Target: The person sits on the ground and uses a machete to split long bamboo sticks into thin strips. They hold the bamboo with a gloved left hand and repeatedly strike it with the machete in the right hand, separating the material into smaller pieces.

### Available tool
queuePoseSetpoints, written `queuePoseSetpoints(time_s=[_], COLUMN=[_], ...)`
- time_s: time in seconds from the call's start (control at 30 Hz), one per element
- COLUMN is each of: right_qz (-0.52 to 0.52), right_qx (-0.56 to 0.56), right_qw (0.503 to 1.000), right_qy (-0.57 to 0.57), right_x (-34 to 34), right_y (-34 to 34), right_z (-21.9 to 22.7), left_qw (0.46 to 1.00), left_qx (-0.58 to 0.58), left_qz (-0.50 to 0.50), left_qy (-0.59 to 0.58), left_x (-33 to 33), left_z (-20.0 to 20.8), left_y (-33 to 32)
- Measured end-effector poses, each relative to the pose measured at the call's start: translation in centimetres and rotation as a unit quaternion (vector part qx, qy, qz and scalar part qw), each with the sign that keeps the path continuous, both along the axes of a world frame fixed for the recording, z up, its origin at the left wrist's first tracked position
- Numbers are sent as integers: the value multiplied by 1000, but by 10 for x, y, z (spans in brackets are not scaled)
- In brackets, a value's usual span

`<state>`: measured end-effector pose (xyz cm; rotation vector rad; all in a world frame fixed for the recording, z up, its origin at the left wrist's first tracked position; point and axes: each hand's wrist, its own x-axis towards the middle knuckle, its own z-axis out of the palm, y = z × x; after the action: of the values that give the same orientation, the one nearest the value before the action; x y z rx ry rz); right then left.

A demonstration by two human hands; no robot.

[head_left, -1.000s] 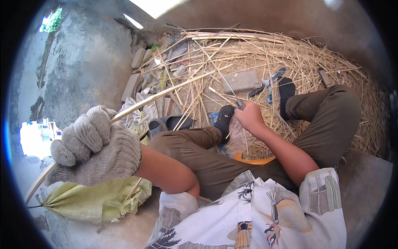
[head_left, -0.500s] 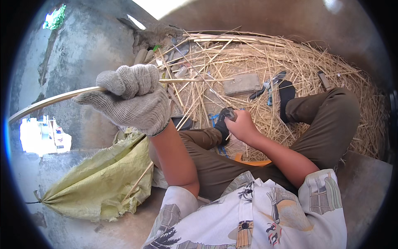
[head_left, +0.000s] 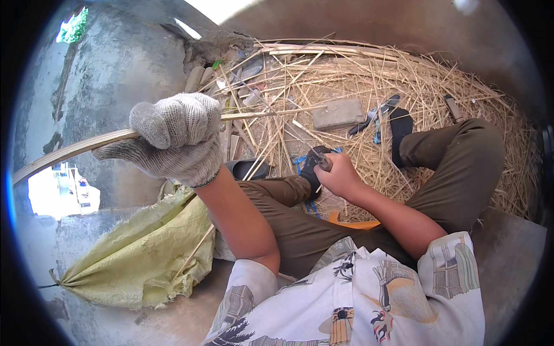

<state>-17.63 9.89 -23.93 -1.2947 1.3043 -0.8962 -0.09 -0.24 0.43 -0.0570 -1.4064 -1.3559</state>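
Note:
My left hand, in a grey knitted glove, is closed around a long pale split-wood strip that looks like bamboo. The strip bends down past the left rim, and its other end reaches right toward a brick-shaped block. Bare and closed, my right hand grips the handle of a long, narrow-bladed knife above my dark shoe. Its thin blade slants up and left, passing beyond the strip's right-hand part; I cannot tell whether the two touch.
Loose pale strips and shavings cover the floor ahead. A grey block lies among them, near pliers-like dark tools and my other foot. A yellow-green woven sack lies at my left, below a wall opening. A dark sandal sits beside my leg.
My gloved left hand has shifted slightly left and turned, showing more of the strip's flat face. The right hand with the knife has barely moved.

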Motion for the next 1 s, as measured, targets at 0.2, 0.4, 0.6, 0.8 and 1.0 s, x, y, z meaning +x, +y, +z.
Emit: queuePoseSetpoints(time_s=[0.2,0.4,0.6,0.8,1.0], right_qz=[-15,-11,-44,3,-60], right_qx=[33,-4,51,19,94], right_qw=[999,998,993,998,982], right_qy=[23,64,96,62,154], right_x=[-3,-3,-3,-2,-7], right_y=[-2,-3,-5,-3,-7], right_z=[24,12,14,36,-11], left_qw=[1000,998,1000,999,1000], left_qx=[-12,-35,-7,-17,-14], left_qz=[-15,-31,-28,-42,-19], left_qy=[2,-36,2,-25,-8], left_x=[21,8,8,6,6], left_z=[-4,0,-1,0,0], left_y=[-6,-4,-3,-3,-2])
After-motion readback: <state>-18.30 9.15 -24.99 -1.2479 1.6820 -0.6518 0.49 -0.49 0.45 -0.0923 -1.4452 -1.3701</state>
